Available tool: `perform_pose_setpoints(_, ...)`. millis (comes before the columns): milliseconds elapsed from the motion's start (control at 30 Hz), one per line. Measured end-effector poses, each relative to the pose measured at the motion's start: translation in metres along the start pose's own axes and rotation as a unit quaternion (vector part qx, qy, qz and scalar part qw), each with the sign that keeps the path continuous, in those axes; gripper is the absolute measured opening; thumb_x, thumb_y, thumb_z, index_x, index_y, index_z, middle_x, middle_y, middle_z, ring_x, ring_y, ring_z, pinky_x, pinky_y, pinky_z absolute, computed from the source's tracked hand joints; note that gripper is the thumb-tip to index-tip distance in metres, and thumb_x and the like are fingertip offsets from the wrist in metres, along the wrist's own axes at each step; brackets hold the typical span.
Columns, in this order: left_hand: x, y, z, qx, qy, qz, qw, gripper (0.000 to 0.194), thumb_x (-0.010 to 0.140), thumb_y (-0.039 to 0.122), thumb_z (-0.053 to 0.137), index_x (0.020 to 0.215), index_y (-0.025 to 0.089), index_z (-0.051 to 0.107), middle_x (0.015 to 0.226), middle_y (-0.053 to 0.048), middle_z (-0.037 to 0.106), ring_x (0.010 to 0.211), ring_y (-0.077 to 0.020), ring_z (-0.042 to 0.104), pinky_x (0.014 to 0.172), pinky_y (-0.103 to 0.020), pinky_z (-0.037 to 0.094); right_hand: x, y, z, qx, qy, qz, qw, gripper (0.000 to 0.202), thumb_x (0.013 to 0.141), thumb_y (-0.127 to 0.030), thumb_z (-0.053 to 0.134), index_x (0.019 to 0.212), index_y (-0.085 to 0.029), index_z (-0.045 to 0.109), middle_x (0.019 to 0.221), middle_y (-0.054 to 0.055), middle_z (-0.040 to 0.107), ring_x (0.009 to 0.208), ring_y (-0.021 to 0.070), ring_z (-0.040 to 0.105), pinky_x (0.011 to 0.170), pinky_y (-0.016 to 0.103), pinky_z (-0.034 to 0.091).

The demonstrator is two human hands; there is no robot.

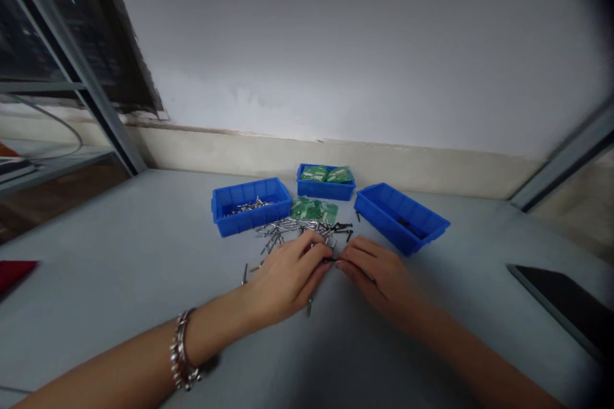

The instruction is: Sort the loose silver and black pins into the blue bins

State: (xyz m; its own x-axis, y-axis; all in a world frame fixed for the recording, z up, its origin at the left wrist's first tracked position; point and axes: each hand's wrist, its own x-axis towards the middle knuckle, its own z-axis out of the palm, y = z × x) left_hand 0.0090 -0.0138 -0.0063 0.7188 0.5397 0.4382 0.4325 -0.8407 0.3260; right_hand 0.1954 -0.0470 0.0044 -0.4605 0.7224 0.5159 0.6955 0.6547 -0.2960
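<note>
Thumb and fingers of my left hand (291, 275) are pinched together at a small dark screw (330, 260). The fingertips of my right hand (371, 268) are closed at the other end of that screw. Just beyond my hands lies a loose pile of silver screws (283, 226), with a few black screws (342, 228) at its right side. One silver screw (309, 307) lies below my left hand, and another (245, 273) lies to its left. Green bags (314, 209) rest behind the pile.
A left blue bin (252, 218) holds silver screws. A back blue bin (326, 189) holds green bags. The right blue bin (398, 230) has dark screws inside. A dark tablet-like object (566, 303) lies at the right, and something red (15, 273) at the far left.
</note>
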Motion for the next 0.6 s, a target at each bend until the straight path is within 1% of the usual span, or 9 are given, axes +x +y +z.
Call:
perform_pose_setpoints(167,0.0,0.0002,0.0002,-0.005,0.01,0.005,1.0,0.018,0.091,0.022,0.031,0.099,0.017,0.047,0.099,-0.008,0.047,0.083,-0.0172,0.051,0.073,-0.034,0.048,-0.0007,-0.0009,-0.0009,-0.001,-0.007,0.005,1.0,0.026,0.091,-0.024,0.038,0.075,-0.017,0.057,0.072,0.004,0.057,0.072,0.0163,0.052,0.062,0.028,0.043)
perform_pose_setpoints(333,-0.0009,0.0006,-0.0001,-0.012,0.008,-0.004,1.0,0.018,0.091,0.022,0.031,0.098,0.017,0.048,0.1,-0.008,0.047,0.082,-0.0169,0.05,0.073,-0.034,0.047,-0.0026,-0.0002,0.0003,0.006,0.013,0.014,1.0,0.017,0.089,-0.027,0.044,0.088,-0.017,0.058,0.077,0.004,0.059,0.075,0.0167,0.055,0.063,0.028,0.045)
perform_pose_setpoints(433,-0.0005,0.0006,-0.0005,-0.016,0.006,-0.006,1.0,0.018,0.091,0.022,0.031,0.097,0.017,0.047,0.1,-0.007,0.047,0.082,-0.017,0.05,0.073,-0.034,0.047,-0.0026,0.0002,0.0007,0.014,0.018,0.008,1.0,0.014,0.088,-0.024,0.045,0.09,-0.017,0.058,0.079,0.004,0.06,0.076,0.0167,0.056,0.065,0.028,0.045)
perform_pose_setpoints(600,0.0004,0.0007,-0.0001,-0.021,0.017,-0.008,1.0,0.019,0.089,0.022,0.036,0.107,0.018,0.041,0.101,-0.008,0.047,0.085,-0.0183,0.049,0.073,-0.034,0.047,-0.0015,0.001,0.0006,0.013,0.007,-0.002,1.0,0.017,0.088,-0.02,0.043,0.089,-0.017,0.06,0.078,0.004,0.059,0.075,0.0168,0.055,0.065,0.029,0.045)
